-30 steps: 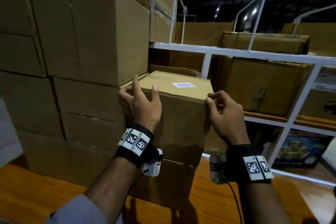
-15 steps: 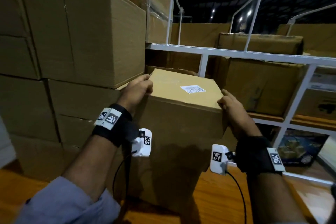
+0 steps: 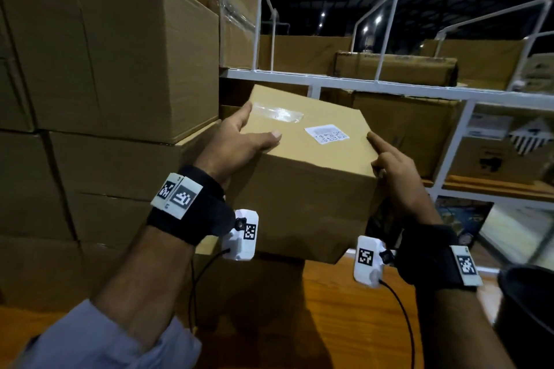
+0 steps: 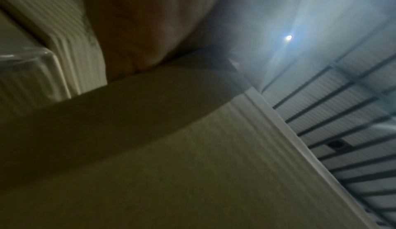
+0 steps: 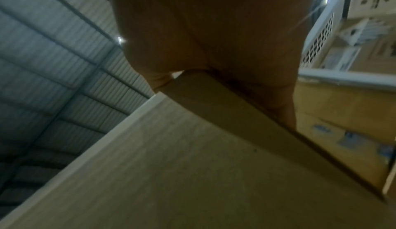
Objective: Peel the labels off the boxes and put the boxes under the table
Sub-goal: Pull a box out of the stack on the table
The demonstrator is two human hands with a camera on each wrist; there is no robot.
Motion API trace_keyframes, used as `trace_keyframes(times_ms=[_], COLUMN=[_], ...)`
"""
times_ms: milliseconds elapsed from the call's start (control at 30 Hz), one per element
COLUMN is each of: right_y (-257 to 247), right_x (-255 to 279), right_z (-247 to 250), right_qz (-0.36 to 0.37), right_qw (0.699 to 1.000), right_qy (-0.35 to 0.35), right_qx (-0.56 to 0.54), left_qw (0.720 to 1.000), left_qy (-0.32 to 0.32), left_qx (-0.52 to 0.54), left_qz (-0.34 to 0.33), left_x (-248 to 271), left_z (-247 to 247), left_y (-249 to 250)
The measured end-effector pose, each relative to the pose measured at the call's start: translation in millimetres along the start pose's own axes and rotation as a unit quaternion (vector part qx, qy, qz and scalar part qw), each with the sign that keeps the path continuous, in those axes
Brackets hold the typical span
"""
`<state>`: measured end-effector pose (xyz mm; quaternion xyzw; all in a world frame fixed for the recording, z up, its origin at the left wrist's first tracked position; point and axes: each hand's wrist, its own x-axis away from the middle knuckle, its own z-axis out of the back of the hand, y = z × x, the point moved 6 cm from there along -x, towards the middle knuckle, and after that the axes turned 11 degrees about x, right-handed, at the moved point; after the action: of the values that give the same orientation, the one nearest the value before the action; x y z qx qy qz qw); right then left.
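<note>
Box (image 3: 302, 189), tilted, white label (image 3: 326, 134) on top. Gripped by left hand (image 3: 236, 144) and right hand (image 3: 395, 177) at opposite sides, above table (image 3: 344, 308).

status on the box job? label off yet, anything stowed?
Done: nothing visibly finished. In hand: both hands hold one cardboard box in the air, left hand on its left top edge, right hand at its right corner. Its white label still sits flat on top. Left: peel that label, then put the box under the table.
</note>
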<state>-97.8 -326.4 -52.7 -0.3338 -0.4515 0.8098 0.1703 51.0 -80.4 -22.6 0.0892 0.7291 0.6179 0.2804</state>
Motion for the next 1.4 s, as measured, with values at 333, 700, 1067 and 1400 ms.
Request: trace_keyframes(times_ms=[333,700,1067,1400], right_y=[-3.7,58.5,98.9,184.7], right_x=[66.5,166.4,190.1,190.8], right_z=[64.0,108.8,151.3,166.2], right_qz=[-0.024,-0.096,-0.080,-0.146], right_qw=[0.995,0.979,0.982,0.983], right_qy=[0.093,0.176,0.165,0.097], right_qx=[0.025,0.044,0.040,0.060], left_qw=[0.994,0.975,0.981,0.980], left_qy=[-0.094,-0.196,-0.184,-0.165], left_qx=[0.052,0.104,0.060,0.027], left_qz=[-0.035,-0.003,-0.003,0.107], left_x=[31.5,85.5,108.9,126.3], left_z=[-46.8,-104.6,-159.6,-197.8], left_y=[-0.2,-69.9,-87.8,-178.5])
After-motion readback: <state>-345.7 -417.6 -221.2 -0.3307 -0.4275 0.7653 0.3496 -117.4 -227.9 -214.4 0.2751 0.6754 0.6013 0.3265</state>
